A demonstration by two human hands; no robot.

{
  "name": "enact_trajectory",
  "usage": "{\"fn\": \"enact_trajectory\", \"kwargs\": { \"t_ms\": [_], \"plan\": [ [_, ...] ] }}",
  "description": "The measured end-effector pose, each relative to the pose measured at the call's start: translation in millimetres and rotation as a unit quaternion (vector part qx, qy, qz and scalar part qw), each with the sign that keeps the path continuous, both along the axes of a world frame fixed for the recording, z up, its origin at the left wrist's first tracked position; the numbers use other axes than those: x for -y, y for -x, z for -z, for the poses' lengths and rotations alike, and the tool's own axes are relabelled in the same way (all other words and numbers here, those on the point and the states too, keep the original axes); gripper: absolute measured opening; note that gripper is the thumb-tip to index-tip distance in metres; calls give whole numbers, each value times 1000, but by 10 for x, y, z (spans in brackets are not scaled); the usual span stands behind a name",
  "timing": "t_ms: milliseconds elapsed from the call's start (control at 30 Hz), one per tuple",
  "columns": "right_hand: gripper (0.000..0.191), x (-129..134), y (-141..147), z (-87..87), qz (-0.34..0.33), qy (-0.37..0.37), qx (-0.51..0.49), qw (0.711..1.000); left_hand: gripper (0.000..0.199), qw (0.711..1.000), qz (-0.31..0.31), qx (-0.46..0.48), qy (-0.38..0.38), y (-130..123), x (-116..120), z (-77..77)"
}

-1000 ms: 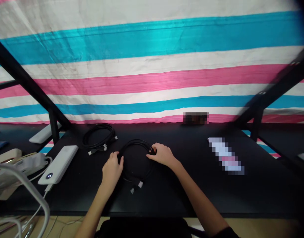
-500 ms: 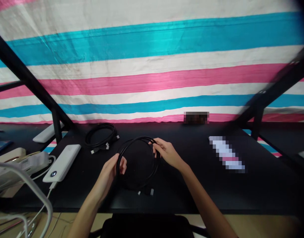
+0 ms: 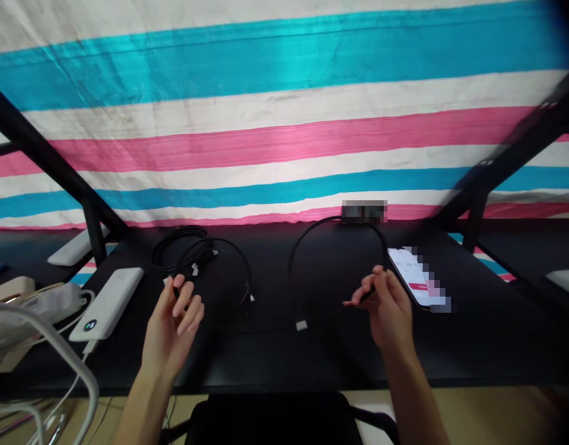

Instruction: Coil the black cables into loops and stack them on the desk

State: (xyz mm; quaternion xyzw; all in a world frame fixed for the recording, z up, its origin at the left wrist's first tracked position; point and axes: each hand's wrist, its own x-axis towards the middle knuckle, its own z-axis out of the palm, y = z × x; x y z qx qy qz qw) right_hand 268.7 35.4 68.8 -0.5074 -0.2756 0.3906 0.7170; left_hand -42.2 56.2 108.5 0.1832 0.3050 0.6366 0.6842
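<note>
A black cable (image 3: 290, 262) is spread between my two hands. My left hand (image 3: 173, 318) pinches one part, and a loop rises from it and droops to a thin end near the middle. Gripping another part, my right hand (image 3: 388, 306) stands beside the phone. From there a wide loop arches up and back down to a pale connector (image 3: 301, 325). The low stretch between the hands barely shows against the black table (image 3: 265, 364). Behind my left hand lies a second coiled black cable (image 3: 157, 250) with pale plugs, partly overlapped by the held loop.
At left a white power bank (image 3: 110, 303) has a white cable plugged in, beside a power strip (image 3: 47, 303). A lit phone (image 3: 407, 266) lies at right. A blurred-out object (image 3: 364, 211) sits at the back. Black frame bars (image 3: 92, 228) slope up at both sides.
My hands have moved apart, left hand leftward and right hand rightward. The cable has gone from one compact coil to two separate open loops. The view has shifted slightly.
</note>
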Motion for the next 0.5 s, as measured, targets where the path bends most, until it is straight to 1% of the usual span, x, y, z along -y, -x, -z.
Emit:
{"fn": "enact_trajectory", "kwargs": {
  "t_ms": [100,233,367,500],
  "plan": [
    [47,95,-116,-34,52,-5,-17,998,36,1000,-12,-17,-2,48,27,-17],
    [45,187,-282,-110,108,-18,-31,993,35,999,-16,-45,-15,117,64,-40],
    [33,260,-465,-185,164,-41,-77,983,35,998,-36,-49,-31,208,80,-56],
    [19,319,-719,-144,200,-46,-129,970,38,997,-55,-43,-43,299,96,-83]
  ]
}}
